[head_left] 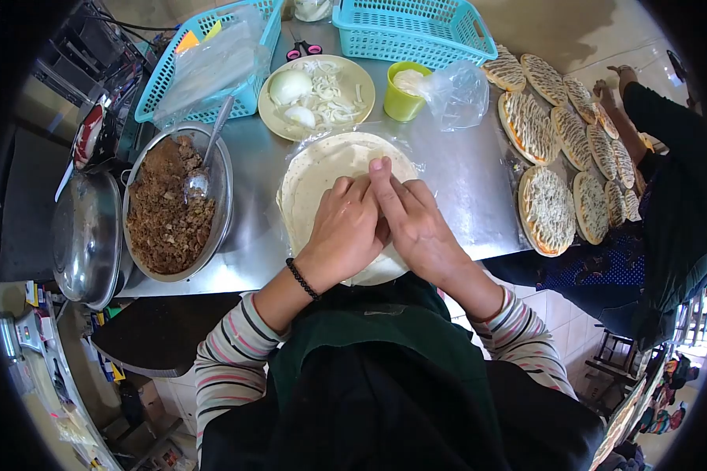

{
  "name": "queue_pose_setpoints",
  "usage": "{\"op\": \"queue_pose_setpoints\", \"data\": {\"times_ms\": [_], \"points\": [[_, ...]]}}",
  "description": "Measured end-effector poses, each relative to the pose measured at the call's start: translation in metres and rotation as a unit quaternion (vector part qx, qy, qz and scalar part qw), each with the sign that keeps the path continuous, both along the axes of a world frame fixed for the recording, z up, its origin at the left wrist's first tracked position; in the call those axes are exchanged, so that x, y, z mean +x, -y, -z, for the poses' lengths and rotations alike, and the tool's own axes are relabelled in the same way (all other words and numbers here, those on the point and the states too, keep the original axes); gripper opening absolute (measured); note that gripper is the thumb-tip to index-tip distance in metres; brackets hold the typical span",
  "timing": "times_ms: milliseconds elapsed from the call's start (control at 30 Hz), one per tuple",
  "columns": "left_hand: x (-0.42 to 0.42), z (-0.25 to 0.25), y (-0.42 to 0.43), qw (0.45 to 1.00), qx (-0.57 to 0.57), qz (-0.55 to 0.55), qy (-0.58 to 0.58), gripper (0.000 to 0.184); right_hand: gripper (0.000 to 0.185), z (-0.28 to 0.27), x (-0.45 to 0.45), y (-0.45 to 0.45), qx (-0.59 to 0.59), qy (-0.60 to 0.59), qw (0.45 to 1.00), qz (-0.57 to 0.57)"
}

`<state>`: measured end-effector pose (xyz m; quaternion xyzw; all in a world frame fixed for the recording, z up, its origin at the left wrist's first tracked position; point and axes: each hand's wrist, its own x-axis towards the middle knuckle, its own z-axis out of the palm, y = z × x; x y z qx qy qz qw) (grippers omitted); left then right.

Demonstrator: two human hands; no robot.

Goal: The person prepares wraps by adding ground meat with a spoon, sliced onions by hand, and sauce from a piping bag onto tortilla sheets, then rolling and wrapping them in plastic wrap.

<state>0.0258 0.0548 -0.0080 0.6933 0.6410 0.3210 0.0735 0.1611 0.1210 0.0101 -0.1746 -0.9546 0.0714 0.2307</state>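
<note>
A stack of round, pale flatbreads [330,165] lies on clear plastic at the steel table's near edge. Over its middle, my left hand [347,228] and my right hand [420,224] meet side by side. Their fingers are curled inward and closed, with the fingertips hidden beneath, so I cannot make out what they pinch. My right thumb points up and away from me. Just beyond the flatbreads is a cream plate [363,74] with a peeled onion [291,86] and onion slices [334,106].
At left stands a metal bowl [226,212] of cooked minced meat [169,208] with a spoon [218,129]. A green cup [401,106], plastic bag [456,94], scissors [305,51] and blue baskets [408,39] sit behind. Several topped pizzas [546,208] and a co-worker's arm [624,118] occupy the right.
</note>
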Motion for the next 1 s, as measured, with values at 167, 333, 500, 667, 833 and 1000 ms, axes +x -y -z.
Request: {"op": "queue_pose_setpoints", "data": {"times_ms": [167,333,500,667,833,1000], "points": [[-0.001,-0.012,0.001,0.999,-0.050,0.006,-0.016,0.060,0.065,-0.007,0.015,-0.010,-0.223,-0.066,0.972,-0.039],[0.003,-0.009,0.001,0.999,-0.037,-0.006,-0.040,0.050,0.049,0.016,0.032,-0.044,-0.291,-0.152,0.943,0.058],[0.006,-0.008,0.001,0.999,-0.035,-0.015,-0.039,0.042,0.055,0.030,0.023,-0.038,-0.138,-0.064,0.988,-0.034],[0.009,-0.004,0.001,0.999,-0.022,-0.030,-0.032,0.042,0.057,0.022,0.024,-0.032,-0.133,-0.004,0.990,-0.049],[0.006,-0.008,0.014,0.998,0.007,-0.060,0.020,0.041,0.062,0.017,0.019,-0.024,-0.017,0.022,0.997,-0.068],[0.004,-0.017,0.095,0.949,0.056,-0.198,0.238,0.029,0.067,0.007,0.011,-0.032,0.038,0.064,0.985,-0.153]]}}
